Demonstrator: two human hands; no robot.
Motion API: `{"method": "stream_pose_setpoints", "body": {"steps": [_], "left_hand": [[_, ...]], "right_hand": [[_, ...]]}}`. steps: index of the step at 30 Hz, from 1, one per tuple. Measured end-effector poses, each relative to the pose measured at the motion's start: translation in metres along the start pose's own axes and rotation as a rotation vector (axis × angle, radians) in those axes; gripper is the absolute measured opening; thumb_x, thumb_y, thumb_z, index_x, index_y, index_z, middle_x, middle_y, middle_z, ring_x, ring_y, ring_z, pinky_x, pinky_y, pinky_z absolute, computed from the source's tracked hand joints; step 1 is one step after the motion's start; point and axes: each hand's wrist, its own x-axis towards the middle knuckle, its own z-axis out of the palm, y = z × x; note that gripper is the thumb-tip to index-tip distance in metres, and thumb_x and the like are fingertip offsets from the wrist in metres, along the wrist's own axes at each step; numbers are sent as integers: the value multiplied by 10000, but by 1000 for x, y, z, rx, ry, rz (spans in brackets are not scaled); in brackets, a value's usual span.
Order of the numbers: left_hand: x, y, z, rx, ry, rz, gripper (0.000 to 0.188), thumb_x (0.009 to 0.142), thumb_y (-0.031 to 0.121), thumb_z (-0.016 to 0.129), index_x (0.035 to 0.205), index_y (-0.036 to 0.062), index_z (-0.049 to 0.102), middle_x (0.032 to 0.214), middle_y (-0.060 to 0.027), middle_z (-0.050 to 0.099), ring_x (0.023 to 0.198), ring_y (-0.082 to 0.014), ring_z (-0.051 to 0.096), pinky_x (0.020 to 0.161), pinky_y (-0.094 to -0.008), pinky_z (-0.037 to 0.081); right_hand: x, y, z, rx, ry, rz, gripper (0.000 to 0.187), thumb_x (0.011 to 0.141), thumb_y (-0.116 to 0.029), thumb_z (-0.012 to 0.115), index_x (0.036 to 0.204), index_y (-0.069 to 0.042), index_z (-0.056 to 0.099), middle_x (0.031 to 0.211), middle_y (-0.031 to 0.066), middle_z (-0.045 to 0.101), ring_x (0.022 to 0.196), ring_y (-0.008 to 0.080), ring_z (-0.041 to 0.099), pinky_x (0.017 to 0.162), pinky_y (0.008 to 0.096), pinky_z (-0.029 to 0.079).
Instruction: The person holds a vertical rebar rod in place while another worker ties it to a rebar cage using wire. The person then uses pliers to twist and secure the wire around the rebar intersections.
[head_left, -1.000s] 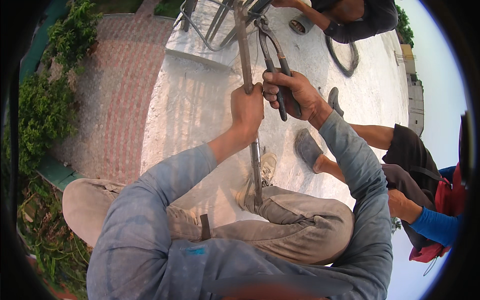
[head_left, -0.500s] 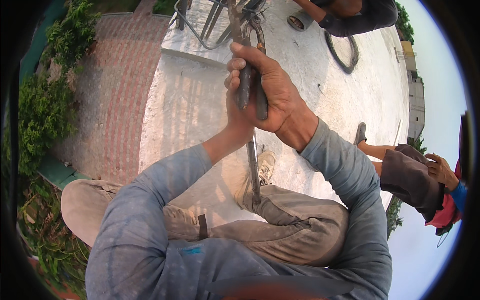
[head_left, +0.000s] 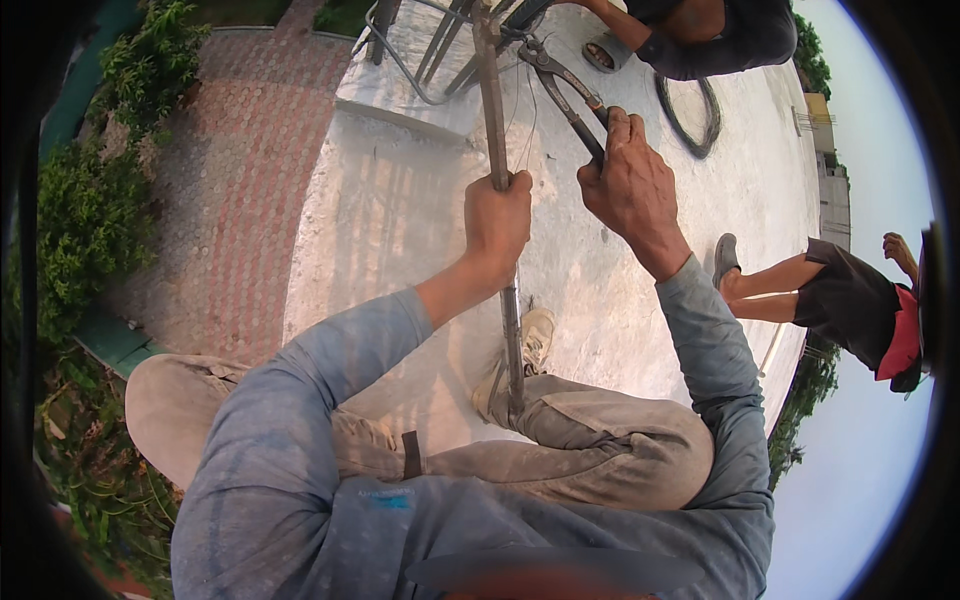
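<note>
Grey metal forms the long bar that I hold in the head view: it runs from the upper edge down through the left hand, and its lower end overlaps the trousers in my line of sight. The left hand's grip is clamped around this bar in a fist. To its right, the right hand has its grip wrapped about the dark handles of the pincers, which stand spread from each other. I find the head of the pincers just beside the bar, near the reinforcing-steel frame at the upper edge; whether its jaws meet, I cannot tell. Thin wire curves down between bar and pincers. Below lies a whitish slab. Farther right on it I note a dark coil, near the sandalled foot of a co-worker. At far right is a second person in dark shorts. Grey and reddish paving blocks lie left of the slab, with green shrubs beyond.
</note>
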Motion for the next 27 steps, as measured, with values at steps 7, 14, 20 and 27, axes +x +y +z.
{"method": "stream_pose_setpoints", "body": {"steps": [7, 14, 20, 27], "left_hand": [[-4, 4, 0, -3, -12, -26, 240, 947, 162, 640, 763, 82, 507, 640, 34, 459, 475, -68, 378, 414, -280, 324], [-3, 5, 0, 21, -27, 1, 244, 944, 160, 647, 762, 82, 504, 634, 32, 459, 474, -69, 377, 418, -282, 320], [-4, 7, 0, 16, -24, -63, 247, 946, 159, 645, 760, 87, 499, 625, 36, 448, 474, -66, 374, 424, -279, 322], [-3, 2, -2, 10, -41, -20, 231, 941, 155, 644, 767, 80, 510, 633, 35, 454, 474, -71, 376, 425, -281, 331]], "right_hand": [[8, 33, 5, 1836, -806, 386, 416, 966, -167, 639, 1297, 58, 527, 949, 81, 609, 765, 190, 640, 645, 331, 552], [2, 23, 10, 1053, -522, 344, 385, 1013, -417, 663, 1014, -40, 586, 732, 28, 616, 594, 123, 601, 553, 286, 522], [5, 22, 2, 1114, -596, 361, 423, 890, -272, 787, 1134, 10, 586, 722, 27, 602, 594, 125, 622, 535, 255, 524], [2, 26, 19, -12, 102, -2, 537, 842, -75, 684, 1319, 75, 489, 860, 169, 688, 779, 379, 702, 723, 463, 564]]}}
